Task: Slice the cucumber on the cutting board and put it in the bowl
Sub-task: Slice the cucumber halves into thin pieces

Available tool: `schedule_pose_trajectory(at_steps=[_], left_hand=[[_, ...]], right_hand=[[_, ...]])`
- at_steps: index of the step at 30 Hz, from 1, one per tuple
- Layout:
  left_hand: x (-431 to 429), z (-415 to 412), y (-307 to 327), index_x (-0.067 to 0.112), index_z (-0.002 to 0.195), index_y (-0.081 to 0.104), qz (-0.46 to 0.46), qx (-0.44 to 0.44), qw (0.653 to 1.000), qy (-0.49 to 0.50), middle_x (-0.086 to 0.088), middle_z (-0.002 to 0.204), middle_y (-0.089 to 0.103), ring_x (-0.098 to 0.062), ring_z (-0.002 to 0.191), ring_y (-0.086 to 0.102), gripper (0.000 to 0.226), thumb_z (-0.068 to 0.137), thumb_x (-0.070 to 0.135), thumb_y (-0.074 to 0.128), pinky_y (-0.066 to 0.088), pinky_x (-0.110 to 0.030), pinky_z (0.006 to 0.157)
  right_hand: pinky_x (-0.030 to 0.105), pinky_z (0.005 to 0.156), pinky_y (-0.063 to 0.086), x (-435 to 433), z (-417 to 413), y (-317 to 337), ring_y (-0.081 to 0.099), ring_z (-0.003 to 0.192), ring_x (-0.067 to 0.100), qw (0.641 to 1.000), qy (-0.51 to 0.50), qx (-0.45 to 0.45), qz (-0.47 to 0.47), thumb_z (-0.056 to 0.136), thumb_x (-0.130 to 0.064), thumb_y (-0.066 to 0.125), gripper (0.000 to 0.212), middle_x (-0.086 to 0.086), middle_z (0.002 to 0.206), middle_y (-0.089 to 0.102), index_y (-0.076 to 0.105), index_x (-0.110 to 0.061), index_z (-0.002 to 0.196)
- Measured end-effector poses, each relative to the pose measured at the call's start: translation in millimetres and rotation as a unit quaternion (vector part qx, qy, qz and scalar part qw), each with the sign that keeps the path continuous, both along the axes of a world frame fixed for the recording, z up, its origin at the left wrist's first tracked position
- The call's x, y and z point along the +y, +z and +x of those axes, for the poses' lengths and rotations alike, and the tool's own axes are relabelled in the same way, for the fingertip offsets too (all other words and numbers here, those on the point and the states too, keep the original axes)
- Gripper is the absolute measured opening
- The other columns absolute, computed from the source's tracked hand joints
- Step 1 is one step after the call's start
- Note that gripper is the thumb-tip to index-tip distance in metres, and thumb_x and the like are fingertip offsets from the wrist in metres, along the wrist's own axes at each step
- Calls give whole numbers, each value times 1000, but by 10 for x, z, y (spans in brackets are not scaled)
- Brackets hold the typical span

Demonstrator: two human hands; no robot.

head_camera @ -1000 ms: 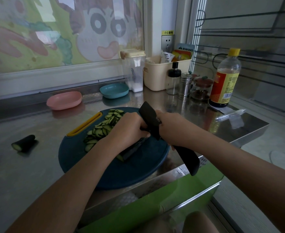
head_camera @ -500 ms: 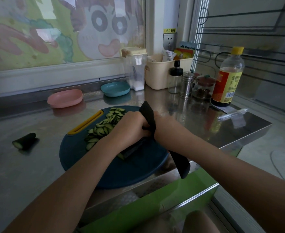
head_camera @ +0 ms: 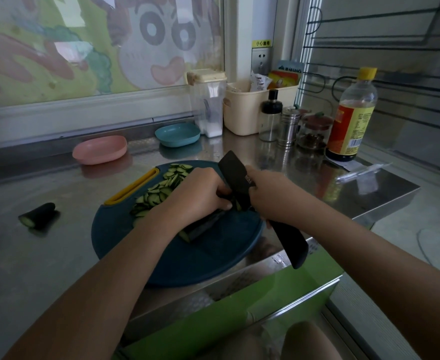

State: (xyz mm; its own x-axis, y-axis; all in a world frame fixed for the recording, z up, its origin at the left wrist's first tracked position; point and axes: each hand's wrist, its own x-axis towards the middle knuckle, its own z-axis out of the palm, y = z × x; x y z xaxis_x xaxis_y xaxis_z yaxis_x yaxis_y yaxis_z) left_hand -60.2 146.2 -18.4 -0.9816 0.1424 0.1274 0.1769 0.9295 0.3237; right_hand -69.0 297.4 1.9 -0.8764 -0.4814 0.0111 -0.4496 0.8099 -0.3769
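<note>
Centrally, the cucumber [head_camera: 203, 226] lies on the cutting board [head_camera: 161, 258], held down by the left hand [head_camera: 198, 196] with its fingers curled over it. The right hand [head_camera: 268, 200] has its fingers wrapped round the knife [head_camera: 235, 175], with the blade at the cucumber's far end. Slices [head_camera: 159, 190] are heaped on the board's far left, and a pink bowl [head_camera: 99, 149] stands beyond.

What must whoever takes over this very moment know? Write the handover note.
Left grip: holds the cucumber down on the cutting board.
Right grip: holds the knife, blade at the cucumber's cut end.
Done: a pile of slices lies on the board's far left part. A cut-off piece lies on the counter, left of the board.
Left: slice the rest of the cucumber, then move the slices into a bowl. The pink bowl and the teal bowl at the back show no slices.
</note>
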Motion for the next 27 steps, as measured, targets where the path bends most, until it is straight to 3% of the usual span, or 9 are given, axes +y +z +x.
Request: schedule_pose_trajectory(at_steps=[2,5,8,10,15,18,20,25,27], left_hand=[[9,10,7,12,100,75,5,-1,1000,-1,-4,93,73,-13,82,65,23,80,23,74,50,-28,75],[6,6,4,9,97,75,3,4,1000,1,-7,90,73,-15,80,65,23,79,23,74,49,-28,73],[-1,-8,-7,6,93,75,-8,3,1000,5,-7,84,71,-16,75,64,22,80,24,73,39,-17,55],[-4,-11,-9,7,92,75,-13,4,1000,3,-6,82,71,-15,73,63,21,80,24,72,34,-13,51],[-3,12,19,13,94,76,-31,0,999,-23,-3,87,73,-13,76,64,17,82,24,70,41,-22,62],[6,15,30,20,100,76,-37,-3,999,-26,0,89,73,-12,74,61,19,83,25,69,35,-15,57],[2,17,33,21,99,76,-37,0,999,-32,3,79,69,-6,61,52,17,83,25,69,33,-11,51],[-4,18,29,16,89,76,-36,2,999,-36,5,67,57,-5,54,43,12,85,22,66,30,-15,49],[-17,22,35,17,87,76,-27,-7,999,-40,8,64,58,-4,53,45,10,84,20,68,32,-14,49]], right_hand=[[27,63,44,16,53,78,59,87,30,1000,10,-10,-6,93,-6,39,34,9,90,54,45,-6,126],[33,72,45,4,74,118,60,95,30,1000,19,-10,13,95,-6,36,32,-3,70,36,44,-4,126],[28,68,44,-16,84,110,58,90,29,1000,2,-13,9,93,-7,39,33,9,91,56,45,-6,125],[29,68,43,-21,75,82,57,91,29,1000,-10,-18,8,91,-7,40,33,17,110,58,45,-7,125],[25,67,36,-53,64,59,58,98,30,999,4,14,48,93,-5,40,34,18,115,58,41,-4,127],[25,66,34,-104,58,22,56,104,30,996,1,35,85,94,-6,40,34,17,118,55,39,-1,128],[26,66,34,-144,33,-27,56,105,29,995,-10,36,89,94,-8,42,35,17,119,55,38,-1,129],[39,83,46,-279,47,-143,52,113,36,995,-55,-30,74,94,-7,45,65,23,126,49,11,-7,148],[40,85,46,-287,40,-175,51,114,38,995,-63,-33,64,93,-6,46,66,25,126,49,10,-8,149]])
